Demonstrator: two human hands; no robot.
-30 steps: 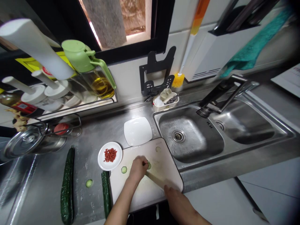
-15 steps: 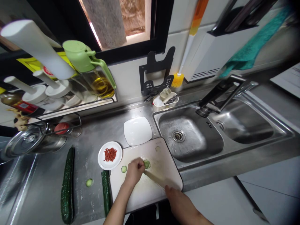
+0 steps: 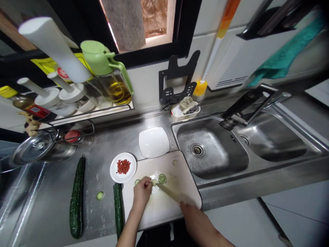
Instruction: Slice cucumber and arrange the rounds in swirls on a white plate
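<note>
My right hand (image 3: pixel 191 214) is closed round the handle of a knife (image 3: pixel 168 193), whose blade lies low over the white cutting board (image 3: pixel 185 171). Close to the blade's tip, my left hand (image 3: pixel 144 190) has its fingers pinched together; what they hold, if anything, is too small to make out. A pale cucumber slice (image 3: pixel 154 182) is between my left fingertips and the knife tip. Just right of it rest overlapping green slices (image 3: pixel 162 178). Another slice (image 3: pixel 137 181) is partly behind my left hand. A cut cucumber (image 3: pixel 118 209) lies along the board's left edge.
A round plate of red pieces (image 3: pixel 131 171) and an empty square white plate (image 3: pixel 154 142) stand behind the board. Farther left are a whole cucumber (image 3: pixel 77 199) and a cucumber end (image 3: pixel 100 195). The steel sink (image 3: pixel 213 147) is on the right, below a black faucet (image 3: pixel 241 106).
My left hand has moved left, away from the overlapping slices. A pale slice now shows beside the knife tip. The camera view has shifted slightly.
</note>
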